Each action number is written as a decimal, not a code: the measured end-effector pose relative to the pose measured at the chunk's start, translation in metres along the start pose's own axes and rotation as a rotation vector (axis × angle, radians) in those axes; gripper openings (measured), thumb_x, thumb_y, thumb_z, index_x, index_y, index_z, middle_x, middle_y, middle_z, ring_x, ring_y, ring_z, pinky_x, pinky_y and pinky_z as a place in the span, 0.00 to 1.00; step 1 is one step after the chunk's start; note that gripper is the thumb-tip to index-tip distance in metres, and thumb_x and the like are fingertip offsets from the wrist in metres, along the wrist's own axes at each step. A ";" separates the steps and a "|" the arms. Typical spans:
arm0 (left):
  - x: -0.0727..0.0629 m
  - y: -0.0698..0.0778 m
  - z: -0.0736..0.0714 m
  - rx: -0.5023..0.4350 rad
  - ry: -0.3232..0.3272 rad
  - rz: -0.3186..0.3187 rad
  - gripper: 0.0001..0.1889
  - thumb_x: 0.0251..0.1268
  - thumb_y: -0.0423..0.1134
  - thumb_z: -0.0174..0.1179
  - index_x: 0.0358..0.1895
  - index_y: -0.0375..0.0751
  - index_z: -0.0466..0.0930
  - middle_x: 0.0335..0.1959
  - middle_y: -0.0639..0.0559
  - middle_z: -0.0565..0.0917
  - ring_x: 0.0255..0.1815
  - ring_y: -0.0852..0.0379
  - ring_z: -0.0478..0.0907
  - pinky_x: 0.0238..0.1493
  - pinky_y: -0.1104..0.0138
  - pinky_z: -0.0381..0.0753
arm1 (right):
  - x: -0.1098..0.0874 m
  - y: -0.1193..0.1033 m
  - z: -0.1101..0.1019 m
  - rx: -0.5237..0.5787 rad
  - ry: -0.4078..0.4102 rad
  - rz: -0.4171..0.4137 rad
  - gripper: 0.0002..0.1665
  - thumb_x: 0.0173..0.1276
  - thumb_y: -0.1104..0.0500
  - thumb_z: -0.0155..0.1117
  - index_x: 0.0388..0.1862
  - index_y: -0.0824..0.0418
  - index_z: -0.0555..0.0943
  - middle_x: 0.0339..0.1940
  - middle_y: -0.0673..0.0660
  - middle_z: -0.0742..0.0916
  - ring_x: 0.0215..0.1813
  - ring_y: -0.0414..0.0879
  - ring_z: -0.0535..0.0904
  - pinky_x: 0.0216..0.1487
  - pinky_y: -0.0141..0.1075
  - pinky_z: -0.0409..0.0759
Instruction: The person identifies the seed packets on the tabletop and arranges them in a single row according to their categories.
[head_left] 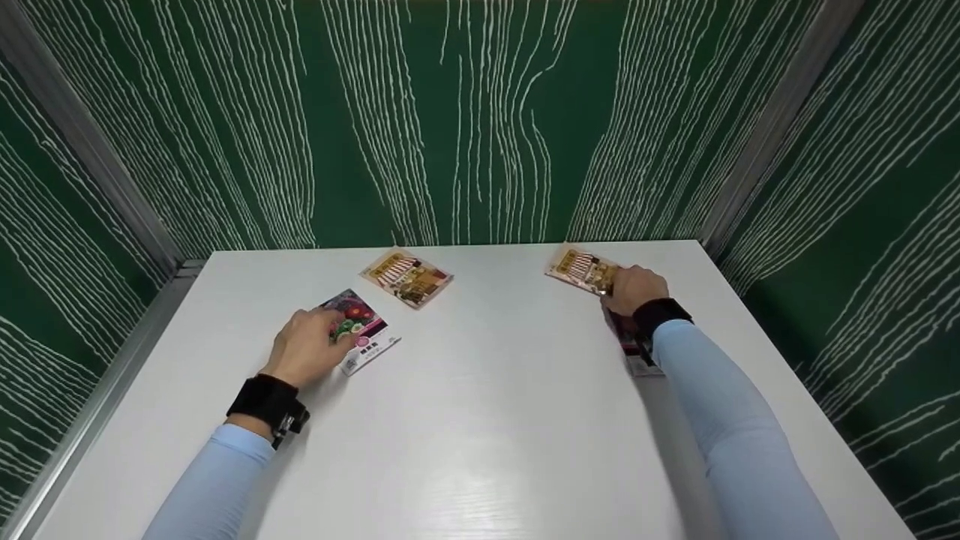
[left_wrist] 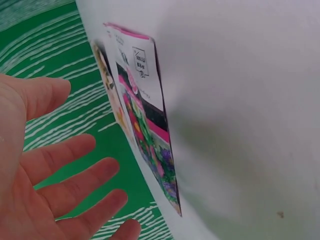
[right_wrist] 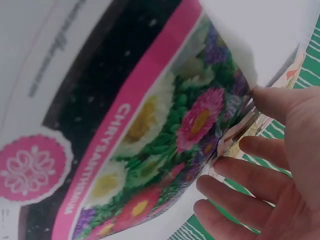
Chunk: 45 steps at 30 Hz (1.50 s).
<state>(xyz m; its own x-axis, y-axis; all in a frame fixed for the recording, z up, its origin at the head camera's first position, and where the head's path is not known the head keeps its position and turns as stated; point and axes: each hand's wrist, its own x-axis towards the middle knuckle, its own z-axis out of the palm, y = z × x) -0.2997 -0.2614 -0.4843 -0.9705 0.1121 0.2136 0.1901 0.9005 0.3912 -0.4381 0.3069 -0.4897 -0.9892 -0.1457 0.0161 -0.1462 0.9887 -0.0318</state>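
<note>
Over a flower seed packet [head_left: 365, 341] on the left, my left hand [head_left: 307, 346] hovers with fingers apart. The left wrist view shows the packet [left_wrist: 142, 105] lying flat, clear of those fingers. My right hand [head_left: 634, 291] pinches the far end of a second flower packet [head_left: 637, 352], mostly hidden under the wrist. The right wrist view reads "CHRYSANTHEMUM" on this packet [right_wrist: 150, 125], its end bent up between thumb and fingers [right_wrist: 250, 185]. Right at the right hand's fingertips lies a yellow-brown packet with red and white stripes [head_left: 577, 266].
A matching striped packet [head_left: 409, 277] lies toward the back of the white table [head_left: 480, 420], just beyond the left flower packet. Green panels with white wavy lines [head_left: 480, 120] enclose the table at the back and both sides, with grey posts [head_left: 780, 112] at the corners.
</note>
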 end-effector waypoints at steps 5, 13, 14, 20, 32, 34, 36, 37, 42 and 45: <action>0.001 0.002 0.002 -0.002 -0.011 0.009 0.25 0.74 0.50 0.68 0.62 0.32 0.87 0.56 0.33 0.90 0.58 0.32 0.83 0.59 0.39 0.83 | 0.003 -0.008 0.000 -0.055 0.009 -0.002 0.22 0.71 0.53 0.67 0.42 0.75 0.84 0.36 0.73 0.88 0.37 0.67 0.88 0.39 0.61 0.90; 0.005 0.006 0.007 0.012 -0.001 0.034 0.24 0.74 0.50 0.68 0.62 0.34 0.88 0.56 0.33 0.90 0.60 0.30 0.83 0.62 0.39 0.82 | 0.011 -0.023 -0.001 -0.168 -0.028 -0.051 0.13 0.73 0.64 0.60 0.44 0.72 0.88 0.39 0.70 0.89 0.41 0.64 0.89 0.39 0.57 0.91; 0.006 0.007 0.008 0.015 -0.004 0.040 0.24 0.74 0.50 0.68 0.62 0.34 0.88 0.57 0.33 0.90 0.61 0.30 0.83 0.63 0.39 0.82 | 0.011 -0.024 -0.001 -0.181 -0.036 -0.053 0.13 0.74 0.64 0.61 0.44 0.72 0.88 0.39 0.70 0.89 0.41 0.64 0.89 0.39 0.57 0.91; 0.010 0.013 0.010 0.019 -0.008 0.050 0.24 0.75 0.50 0.66 0.64 0.36 0.88 0.60 0.33 0.89 0.64 0.29 0.81 0.66 0.38 0.79 | 0.011 -0.022 -0.004 -0.202 -0.031 -0.060 0.14 0.73 0.64 0.64 0.49 0.74 0.87 0.40 0.70 0.88 0.41 0.63 0.88 0.39 0.57 0.90; 0.013 0.027 0.012 -0.067 0.006 0.025 0.22 0.74 0.52 0.68 0.60 0.39 0.90 0.56 0.39 0.91 0.63 0.33 0.84 0.66 0.35 0.77 | 0.006 -0.018 -0.001 -0.151 0.059 -0.106 0.12 0.75 0.68 0.61 0.50 0.75 0.86 0.39 0.71 0.88 0.40 0.62 0.88 0.41 0.56 0.90; 0.015 0.031 0.014 -0.085 0.006 0.030 0.22 0.73 0.52 0.69 0.59 0.40 0.91 0.56 0.40 0.92 0.62 0.34 0.85 0.66 0.36 0.77 | 0.004 -0.021 -0.004 -0.151 0.082 -0.105 0.12 0.76 0.67 0.60 0.49 0.75 0.86 0.38 0.71 0.88 0.40 0.63 0.88 0.42 0.57 0.90; 0.016 0.036 0.017 -0.098 0.004 0.040 0.23 0.73 0.52 0.69 0.60 0.39 0.90 0.57 0.41 0.92 0.63 0.35 0.84 0.67 0.37 0.78 | 0.002 -0.025 -0.008 -0.147 0.099 -0.107 0.12 0.77 0.67 0.60 0.48 0.75 0.86 0.38 0.71 0.88 0.40 0.63 0.88 0.43 0.57 0.89; 0.017 0.037 0.018 -0.109 0.002 0.042 0.23 0.73 0.52 0.69 0.61 0.39 0.90 0.57 0.40 0.92 0.63 0.35 0.84 0.67 0.39 0.79 | 0.001 -0.027 -0.010 -0.143 0.105 -0.109 0.12 0.77 0.67 0.60 0.48 0.75 0.86 0.38 0.70 0.88 0.40 0.63 0.87 0.44 0.58 0.89; 0.021 0.049 0.024 -0.150 -0.008 0.047 0.26 0.72 0.53 0.68 0.64 0.40 0.88 0.58 0.40 0.91 0.60 0.39 0.86 0.58 0.41 0.84 | -0.001 -0.038 -0.017 -0.111 0.134 -0.137 0.10 0.75 0.66 0.63 0.43 0.74 0.87 0.37 0.70 0.89 0.39 0.63 0.87 0.44 0.58 0.89; 0.024 0.055 0.029 -0.171 -0.008 0.052 0.26 0.73 0.53 0.68 0.65 0.41 0.88 0.58 0.40 0.91 0.56 0.40 0.88 0.53 0.41 0.85 | -0.004 -0.044 -0.018 -0.100 0.161 -0.181 0.10 0.74 0.66 0.63 0.38 0.71 0.88 0.35 0.69 0.90 0.38 0.64 0.88 0.41 0.59 0.88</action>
<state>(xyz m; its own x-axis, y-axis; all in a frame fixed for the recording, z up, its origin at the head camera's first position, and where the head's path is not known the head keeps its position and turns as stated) -0.3169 -0.1968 -0.4829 -0.9596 0.1605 0.2309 0.2619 0.8091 0.5261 -0.4279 0.2644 -0.4700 -0.9313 -0.3212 0.1716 -0.3108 0.9467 0.0849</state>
